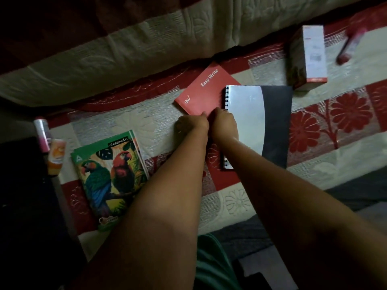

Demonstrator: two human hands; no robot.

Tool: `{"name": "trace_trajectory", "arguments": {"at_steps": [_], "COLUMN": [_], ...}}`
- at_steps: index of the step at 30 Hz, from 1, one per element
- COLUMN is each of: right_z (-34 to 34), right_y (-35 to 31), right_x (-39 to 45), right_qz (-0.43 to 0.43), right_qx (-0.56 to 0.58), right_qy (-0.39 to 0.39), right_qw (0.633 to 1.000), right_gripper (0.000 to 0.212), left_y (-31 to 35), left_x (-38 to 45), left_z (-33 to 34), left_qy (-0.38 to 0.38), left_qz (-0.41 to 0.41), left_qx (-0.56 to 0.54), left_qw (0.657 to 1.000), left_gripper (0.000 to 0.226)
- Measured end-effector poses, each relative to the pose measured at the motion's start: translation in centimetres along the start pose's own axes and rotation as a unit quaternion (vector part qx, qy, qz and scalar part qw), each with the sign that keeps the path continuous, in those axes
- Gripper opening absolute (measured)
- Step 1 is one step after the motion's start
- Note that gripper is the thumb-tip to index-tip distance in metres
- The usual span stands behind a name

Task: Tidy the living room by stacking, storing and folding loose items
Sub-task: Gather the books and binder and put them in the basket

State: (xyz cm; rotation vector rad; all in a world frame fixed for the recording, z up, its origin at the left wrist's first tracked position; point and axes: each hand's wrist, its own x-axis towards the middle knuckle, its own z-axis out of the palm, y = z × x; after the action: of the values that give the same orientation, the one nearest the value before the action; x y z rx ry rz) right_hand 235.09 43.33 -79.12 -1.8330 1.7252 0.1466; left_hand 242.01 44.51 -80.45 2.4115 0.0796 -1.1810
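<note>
A red "Easy Write" notebook (204,91) lies tilted on the patterned bedspread, its right corner tucked under a spiral-bound book (257,122) with a clear and black cover. My left hand (191,126) and my right hand (225,122) meet at the red notebook's near corner, fingers curled and pinching its edge. The right hand also lies over the spiral book's left edge. A green "classmate" notebook with parrots (111,178) sits to the left, on top of another green one.
A white and red carton (310,57) and a pink tube (351,45) lie at the far right. A pink bottle (43,135) and an orange bottle (56,156) lie at the left edge. A quilted cream cushion (146,49) runs along the back.
</note>
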Motion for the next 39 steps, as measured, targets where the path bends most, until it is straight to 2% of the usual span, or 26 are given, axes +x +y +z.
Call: {"name": "trace_trajectory", "arguments": {"at_steps": [5,11,13,16,18,21,24,26,30,34,37,39], "right_z": [-0.4,-1.0,-0.8,0.2,1.1,3.3,5.7,6.8,8.7,10.2,10.6,10.5], "right_y": [-0.7,-2.6,-3.1,-4.1,-5.4,-7.9,-9.9,-11.1,-12.2,-12.4,-12.6,-12.7], "right_x": [-0.4,-2.0,-2.2,-2.4,-2.7,-3.3,-4.5,-6.1,-9.0,-10.8,-11.0,-11.0], "right_qz": [0.009,-0.004,-0.003,0.009,0.031,0.058,0.066,0.051,-0.016,-0.039,-0.027,-0.018], "right_qx": [0.016,0.056,0.081,0.109,0.12,0.111,0.142,0.15,0.078,0.04,0.03,0.008], "right_qy": [0.001,0.04,0.052,0.05,0.01,-0.107,-0.168,-0.184,-0.215,-0.222,-0.216,-0.205], "right_qw": [1.0,0.998,0.995,0.993,0.992,0.986,0.973,0.97,0.973,0.973,0.975,0.979], "right_gripper": [0.025,0.038,0.04,0.051,0.065,0.077,0.089,0.081,0.053,0.049,0.048,0.051], "left_y": [0.4,1.0,1.0,0.4,-0.8,-3.2,-6.2,-8.3,-13.7,-17.3,-18.2,-18.6], "left_x": [-2.2,-1.9,-0.8,0.9,2.1,4.0,4.8,4.8,5.7,6.8,8.2,8.9], "left_z": [-1.2,-4.6,-7.3,-12.6,-16.7,-21.9,-26.0,-28.2,-30.9,-31.2,-30.3,-29.7], "left_qy": [-0.04,-0.06,-0.074,-0.149,-0.197,-0.239,-0.263,-0.244,-0.158,-0.096,-0.025,0.012], "left_qz": [0.06,0.153,0.157,0.116,0.087,0.077,0.067,0.06,0.054,0.083,0.119,0.113], "left_qx": [-0.033,-0.142,-0.143,-0.182,-0.213,-0.211,-0.202,-0.199,-0.196,-0.166,-0.044,0.046], "left_qw": [0.997,0.976,0.974,0.965,0.953,0.945,0.941,0.947,0.966,0.978,0.992,0.993], "left_gripper": [0.053,0.056,0.06,0.057,0.054,0.048,0.043,0.04,0.042,0.045,0.044,0.048]}}
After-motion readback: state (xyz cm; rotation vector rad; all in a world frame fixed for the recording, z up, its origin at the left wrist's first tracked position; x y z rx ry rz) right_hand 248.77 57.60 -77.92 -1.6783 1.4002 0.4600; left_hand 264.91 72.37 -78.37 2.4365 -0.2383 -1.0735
